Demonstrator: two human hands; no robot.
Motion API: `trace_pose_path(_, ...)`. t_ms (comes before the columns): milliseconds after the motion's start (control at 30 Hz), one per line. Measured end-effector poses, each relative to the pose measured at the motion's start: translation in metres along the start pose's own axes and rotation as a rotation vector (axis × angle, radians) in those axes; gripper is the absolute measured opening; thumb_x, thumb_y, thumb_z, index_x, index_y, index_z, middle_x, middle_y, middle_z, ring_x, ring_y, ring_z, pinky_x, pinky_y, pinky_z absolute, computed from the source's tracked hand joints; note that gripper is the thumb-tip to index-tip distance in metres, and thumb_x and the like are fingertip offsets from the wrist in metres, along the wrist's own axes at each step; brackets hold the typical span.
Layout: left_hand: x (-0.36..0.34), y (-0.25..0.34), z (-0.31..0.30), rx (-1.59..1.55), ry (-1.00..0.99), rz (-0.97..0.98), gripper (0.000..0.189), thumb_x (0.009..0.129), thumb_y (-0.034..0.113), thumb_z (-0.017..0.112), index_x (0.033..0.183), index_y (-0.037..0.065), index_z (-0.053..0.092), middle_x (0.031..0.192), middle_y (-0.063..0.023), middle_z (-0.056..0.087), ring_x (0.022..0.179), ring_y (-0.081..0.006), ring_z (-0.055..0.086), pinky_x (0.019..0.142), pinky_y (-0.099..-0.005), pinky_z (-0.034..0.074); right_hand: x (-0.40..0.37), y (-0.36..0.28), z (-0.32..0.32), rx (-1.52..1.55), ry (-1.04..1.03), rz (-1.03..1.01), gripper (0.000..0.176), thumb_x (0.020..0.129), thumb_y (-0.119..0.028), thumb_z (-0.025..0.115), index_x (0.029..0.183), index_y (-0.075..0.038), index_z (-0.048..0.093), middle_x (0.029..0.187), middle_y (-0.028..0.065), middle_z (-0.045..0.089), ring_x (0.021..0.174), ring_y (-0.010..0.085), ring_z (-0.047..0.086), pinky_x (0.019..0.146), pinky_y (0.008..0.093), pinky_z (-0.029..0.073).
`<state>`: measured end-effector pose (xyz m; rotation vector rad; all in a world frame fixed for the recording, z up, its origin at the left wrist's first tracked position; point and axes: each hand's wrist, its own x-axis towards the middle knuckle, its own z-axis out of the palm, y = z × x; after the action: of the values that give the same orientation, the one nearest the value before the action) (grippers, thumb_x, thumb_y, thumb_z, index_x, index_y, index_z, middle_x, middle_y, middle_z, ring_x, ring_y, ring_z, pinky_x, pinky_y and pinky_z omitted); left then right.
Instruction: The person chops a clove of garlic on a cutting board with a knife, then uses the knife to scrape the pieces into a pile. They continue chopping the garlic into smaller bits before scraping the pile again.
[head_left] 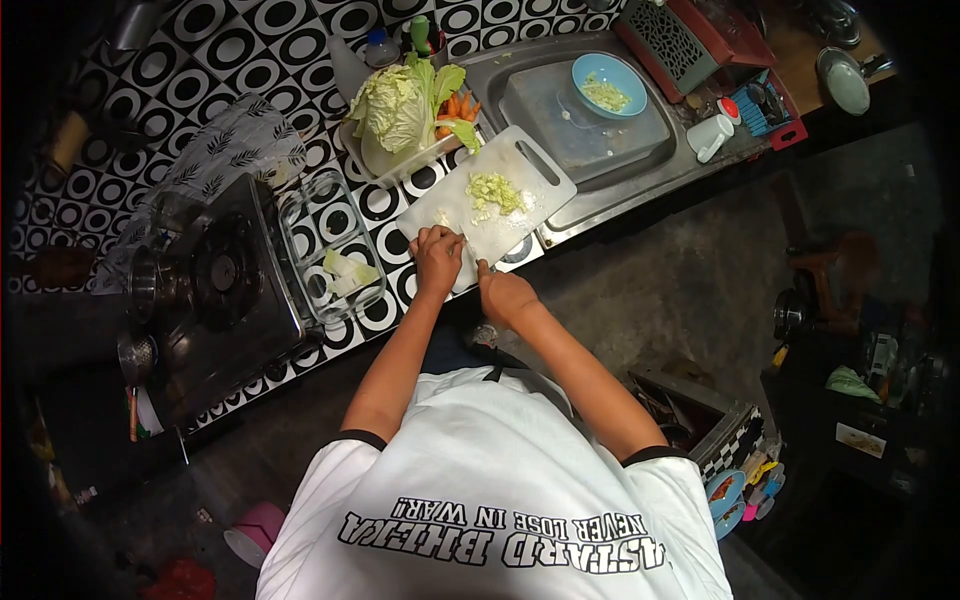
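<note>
A white cutting board (535, 205) lies across the counter edge, with a pile of chopped napa cabbage (495, 195) on it. My left hand (438, 262) presses down with curled fingers on a small pale piece of cabbage (442, 217) near the board's left end; most of that piece is hidden under the fingers. In my right hand (507, 299) is a knife (473, 253), gripped by its handle, its blade angled toward my left fingertips. Behind the board, a whole napa cabbage (393, 110) rests in a tray beside some carrots (457, 110).
Right of the board is a steel sink (480, 70) with a blue bowl (590, 68) of chopped cabbage. A glass dish (372, 300) holding a cabbage chunk (348, 272) sits to the left, beside a gas stove (270, 330). A white mug (708, 137) stands past the sink.
</note>
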<state>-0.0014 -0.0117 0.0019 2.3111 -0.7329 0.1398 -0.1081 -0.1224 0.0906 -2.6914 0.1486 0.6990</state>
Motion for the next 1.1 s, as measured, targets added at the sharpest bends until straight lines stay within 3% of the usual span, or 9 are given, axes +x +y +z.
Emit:
trace_pose_path(267,0.000,0.002,0.000,-0.017,-0.004,-0.013,0.011,0.075,0.011,0.075,0.085,0.011,0.074,0.092,-0.0001,0.064,0.096,-0.0225,0.054,0.087,-0.0387,0.036,-0.001,0.000,0.013,0.048,0.003,0.048,0.062,0.085,-0.006,0.046,0.142,0.012,0.030,0.093,0.0268,0.068,0.085,0.0380,0.068,0.075,0.0459,0.054)
trace_pose_path(1100,-0.001,0.002,-0.001,-0.012,-0.018,-0.017,0.006,0.077,0.011,0.073,0.082,0.011,0.074,0.089,-0.0004,0.062,0.096,-0.0215,0.053,0.090,-0.0385,0.034,0.001,0.014,0.070,0.096,0.145,0.041,0.073,0.082,-0.004,0.046,0.149,0.008,0.020,0.086,0.0240,0.068,0.078,0.0375,0.068,0.071,0.0455,0.055)
